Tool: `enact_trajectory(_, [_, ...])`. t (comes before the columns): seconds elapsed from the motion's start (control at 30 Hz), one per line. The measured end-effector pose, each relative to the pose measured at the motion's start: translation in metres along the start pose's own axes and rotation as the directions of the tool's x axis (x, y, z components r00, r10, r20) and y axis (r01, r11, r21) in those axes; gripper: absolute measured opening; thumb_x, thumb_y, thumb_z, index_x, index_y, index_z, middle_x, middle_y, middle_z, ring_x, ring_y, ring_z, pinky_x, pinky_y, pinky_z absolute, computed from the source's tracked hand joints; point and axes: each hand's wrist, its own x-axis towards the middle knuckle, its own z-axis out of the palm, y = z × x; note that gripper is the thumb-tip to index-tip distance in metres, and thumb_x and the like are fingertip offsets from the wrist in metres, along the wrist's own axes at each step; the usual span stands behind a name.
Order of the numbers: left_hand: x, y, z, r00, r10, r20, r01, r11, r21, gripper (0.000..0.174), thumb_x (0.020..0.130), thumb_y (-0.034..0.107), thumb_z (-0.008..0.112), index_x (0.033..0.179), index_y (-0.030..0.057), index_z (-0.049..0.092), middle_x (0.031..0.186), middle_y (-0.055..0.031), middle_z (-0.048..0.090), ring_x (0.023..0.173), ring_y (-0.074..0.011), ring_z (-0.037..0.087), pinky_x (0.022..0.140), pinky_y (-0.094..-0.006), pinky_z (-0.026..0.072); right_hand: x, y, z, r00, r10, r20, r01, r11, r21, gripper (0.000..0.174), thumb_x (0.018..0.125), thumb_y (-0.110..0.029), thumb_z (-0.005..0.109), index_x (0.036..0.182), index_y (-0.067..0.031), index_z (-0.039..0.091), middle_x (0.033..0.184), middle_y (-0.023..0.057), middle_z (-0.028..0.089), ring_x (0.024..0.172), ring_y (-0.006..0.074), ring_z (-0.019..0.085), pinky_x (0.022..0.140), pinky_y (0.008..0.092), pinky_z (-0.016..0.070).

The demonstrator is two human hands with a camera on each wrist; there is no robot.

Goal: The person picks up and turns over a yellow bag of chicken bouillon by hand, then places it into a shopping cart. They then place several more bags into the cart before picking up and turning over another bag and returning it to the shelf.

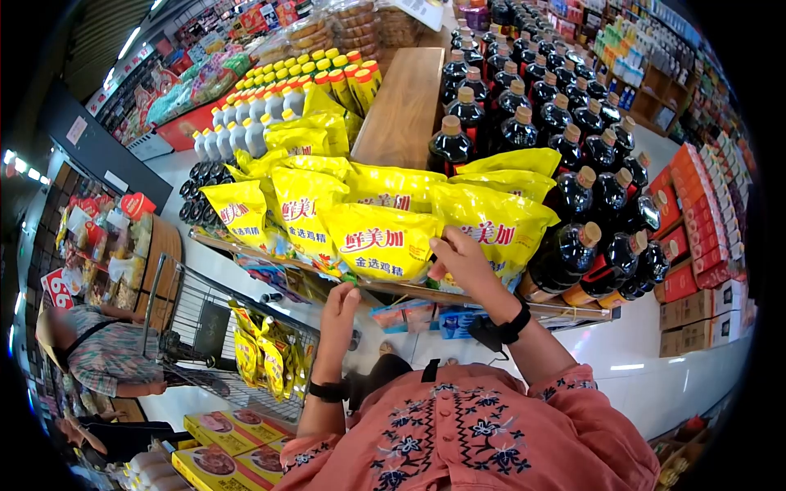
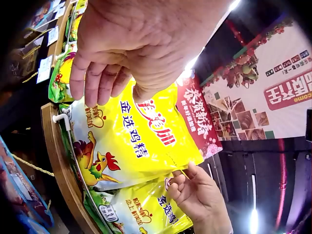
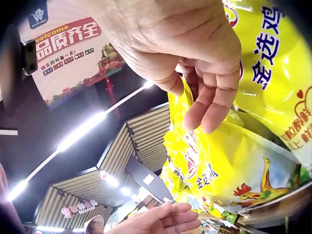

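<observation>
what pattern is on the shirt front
Dark flowers and zigzags; the head view shows them best.

The wooden board (image 1: 401, 106) is smooth and grained, with a soft sheen. On the person's side of it, the yellow bags (image 1: 381, 241) are glossy plastic film (crinkled, the creases catching light). Right of it, the dark bottles (image 1: 520, 128) look smooth and shiny, their caps (image 1: 451, 125) duller. Farther right, the brown cartons (image 1: 698, 335) look like matt cardboard. Well below it, the shirt (image 1: 458, 434) is matt cloth; to the lower left, the cart (image 1: 190, 299) is metal wire.
</observation>
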Motion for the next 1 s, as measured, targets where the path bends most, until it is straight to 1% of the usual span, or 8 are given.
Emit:
enact_trajectory(0.1, [0.009, 0.003, -0.005, 1.0, 0.009, 0.002, -0.009, 1.0, -0.029, 0.032, 0.101, 0.023, 0.058, 0.122, -0.0019, 0.058, 0.105, -0.0051, 0.064, 0.096, -0.0113, 0.058, 0.084, -0.0263, 0.0467, 0.002, -0.012, -0.006, 0.997, -0.072, -0.034, 0.068, 0.992, -0.107, 0.022, 0.1, -0.019, 0.055, 0.107, 0.0019, 0.058, 0.077, 0.006, 0.062, 0.062, 0.0118, 0.065, 0.057, 0.0241, 0.0522])
enact_trajectory(0.23, [0.036, 0.008, -0.017, 0.999, 0.04, 0.001, -0.04, 0.995, -0.091, 0.028, 0.101, 0.021, 0.057, 0.118, -0.002, 0.06, 0.1, -0.0019, 0.064, 0.088, -0.0077, 0.055, 0.078, -0.0231, 0.0453, 0.005, -0.049, -0.01, 0.971, -0.217, -0.097, 0.2, 0.966, -0.163, 0.022, 0.098, -0.019, 0.057, 0.108, 0.0003, 0.061, 0.081, 0.0049, 0.064, 0.059, 0.0109, 0.064, 0.054, 0.0232, 0.0504])
enact_trajectory(0.37, [0.068, 0.02, -0.032, 0.99, 0.073, 0.12, -0.061, 0.994, -0.095, 0.025, 0.102, 0.025, 0.055, 0.107, 0.0015, 0.063, 0.096, -0.0026, 0.065, 0.089, -0.0105, 0.059, 0.082, -0.0266, 0.0483, 0.01, -0.116, 0.005, 0.958, -0.252, -0.136, 0.223, 0.954, -0.199, 0.021, 0.099, -0.019, 0.056, 0.109, -0.0009, 0.062, 0.09, 0.0038, 0.065, 0.061, 0.0098, 0.063, 0.057, 0.0218, 0.049])
enact_trajectory(0.47, [0.088, 0.03, -0.041, 0.96, 0.102, 0.261, -0.102, 0.995, -0.012, 0.025, 0.103, 0.024, 0.055, 0.105, 0.0012, 0.063, 0.093, -0.002, 0.065, 0.087, -0.0095, 0.058, 0.082, -0.0254, 0.0476, 0.02, -0.166, 0.026, 0.938, -0.342, -0.055, 0.321, 0.918, -0.234, 0.021, 0.1, -0.019, 0.056, 0.109, -0.0004, 0.061, 0.09, 0.0039, 0.064, 0.065, 0.0088, 0.062, 0.06, 0.0224, 0.049])
enact_trajectory(0.57, [0.102, 0.035, -0.048, 0.923, 0.077, 0.378, -0.041, 0.994, -0.102, 0.025, 0.103, 0.025, 0.055, 0.103, 0.001, 0.063, 0.091, -0.0008, 0.065, 0.087, -0.0084, 0.057, 0.082, -0.0248, 0.0465, 0.04, -0.211, 0.059, 0.918, -0.396, 0.023, 0.384, 0.872, -0.305, 0.021, 0.1, -0.021, 0.056, 0.102, -0.0007, 0.062, 0.088, 0.004, 0.065, 0.066, 0.0085, 0.062, 0.061, 0.0226, 0.0497])
enact_trajectory(0.77, [0.125, 0.016, -0.077, 0.812, 0.047, 0.582, 0.014, 0.995, -0.1, 0.024, 0.103, 0.024, 0.056, 0.107, 0.0006, 0.062, 0.098, -0.0023, 0.066, 0.092, -0.0094, 0.058, 0.085, -0.0247, 0.0471, 0.145, -0.272, 0.113, 0.909, -0.335, 0.247, 0.416, 0.701, -0.58, 0.028, 0.099, -0.03, 0.055, 0.094, -0.0036, 0.064, 0.082, 0.0001, 0.065, 0.065, 0.0077, 0.063, 0.06, 0.0221, 0.0511])
enact_trajectory(0.9, [0.128, 0.0, -0.098, 0.798, 0.029, 0.602, 0.086, 0.983, -0.162, 0.025, 0.102, 0.023, 0.058, 0.113, 0.0004, 0.062, 0.099, -0.003, 0.065, 0.095, -0.0099, 0.059, 0.086, -0.026, 0.0473, 0.254, -0.274, 0.133, 0.931, -0.275, 0.239, 0.363, 0.652, -0.666, 0.026, 0.091, -0.027, 0.058, 0.095, -0.0024, 0.066, 0.084, 0.0045, 0.068, 0.067, 0.0132, 0.068, 0.058, 0.0274, 0.0572])
enact_trajectory(1.0, [0.13, -0.005, -0.118, 0.794, -0.015, 0.608, 0.122, 0.983, -0.135, 0.026, 0.102, 0.023, 0.058, 0.113, -0.0001, 0.062, 0.1, -0.0032, 0.065, 0.095, -0.0107, 0.06, 0.086, -0.0266, 0.0478, 0.324, -0.259, 0.157, 0.973, -0.141, 0.183, 0.23, 0.616, -0.753, 0.025, 0.091, -0.027, 0.057, 0.096, -0.0033, 0.067, 0.085, 0.0054, 0.069, 0.065, 0.0132, 0.068, 0.056, 0.0282, 0.0574])
